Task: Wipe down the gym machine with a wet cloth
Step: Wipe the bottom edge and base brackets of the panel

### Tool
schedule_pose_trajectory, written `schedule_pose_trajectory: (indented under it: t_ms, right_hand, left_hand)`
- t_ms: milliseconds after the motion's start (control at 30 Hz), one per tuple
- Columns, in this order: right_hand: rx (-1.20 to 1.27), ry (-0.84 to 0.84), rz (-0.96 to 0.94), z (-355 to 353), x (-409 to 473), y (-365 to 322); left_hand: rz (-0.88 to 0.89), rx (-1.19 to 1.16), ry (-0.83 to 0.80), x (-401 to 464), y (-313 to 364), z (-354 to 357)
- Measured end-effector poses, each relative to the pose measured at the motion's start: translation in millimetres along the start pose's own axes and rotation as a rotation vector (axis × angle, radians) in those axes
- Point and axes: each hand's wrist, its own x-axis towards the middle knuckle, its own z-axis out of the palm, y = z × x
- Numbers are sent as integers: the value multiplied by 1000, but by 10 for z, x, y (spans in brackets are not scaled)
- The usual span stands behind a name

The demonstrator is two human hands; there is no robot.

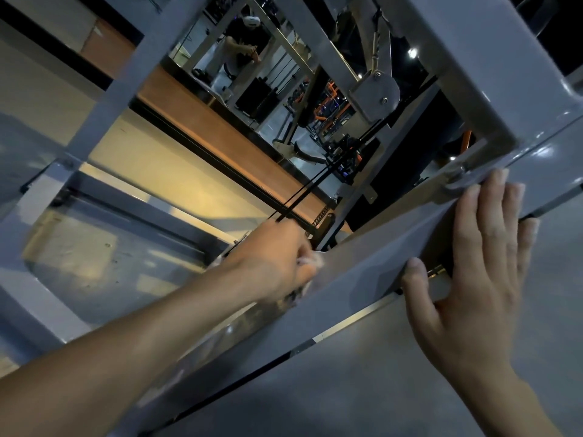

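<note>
Machine: grey painted steel frame of the gym machine, its flat beam crossing the view diagonally from lower left to upper right.
Left hand: left hand reaching in from the lower left, blurred, fingers curled over a small pale wet cloth and holding it against the beam's upper edge.
Cloth: mostly hidden under the fingers; only a light crumpled edge shows, touching the beam.
Right hand: right hand flat on the same beam farther right, fingers straight and spread, thumb hooked under the lower edge; it holds nothing.
Cables: two black cables running from above the left hand up to a grey metal pulley plate.
Background: mirror reflecting a standing person.
</note>
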Motion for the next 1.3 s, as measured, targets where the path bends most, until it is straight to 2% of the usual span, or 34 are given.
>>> schedule_pose_trajectory:
  t_ms: [100,167,233,300,367,467,533,600,733,800,867,933,1033,1133,1200,1300]
  right_hand:
    - [10,2,7,6,-6,-10]
    - [8,0,8,8,-11,-13]
    - [3,1,5,16,-10,-3]
    - [1,9,2,24,-5,5]
    - [4,12,3,26,-9,6]
    - [6,14,6,28,-12,-1]
    - [8,24,4,30,-8,-1]
    - [11,27,2,30,-7,-3]
    - [4,32,7,37,-7,4]
    - [4,26,7,46,-10,3]
    - [12,25,10,51,-10,2]
    - [9,30,9,49,-7,1]
    - [25,41,10,45,-11,1]
    - [22,36,-2,51,-11,11]
    - [17,41,-1,55,-10,16]
    - [25,34,0,55,-18,17]
  left_hand:
    - [-102,54,-79,-91,-140,4]
    - [2,-45,0,-152,15,-80]
    - [181,-141,145,-210,266,-157]
    - [265,-114,229,-238,419,-181]
    - [192,-11,155,-265,375,-134]
    - [-94,129,-54,-267,50,-6]
    - [-194,178,-147,-308,-96,25]
    - [-170,125,-143,-353,-106,-18]
    - [72,-184,96,-423,202,-109]
    - [123,-192,163,-434,259,-70]
    - [98,-41,82,-447,168,-23]
    - [-30,102,-37,-419,-58,52]
    - [-146,148,-78,-415,-241,122]
    - [59,73,108,-451,8,52]
    - [210,-76,212,-475,283,-7]
    - [203,-206,225,-467,341,-9]
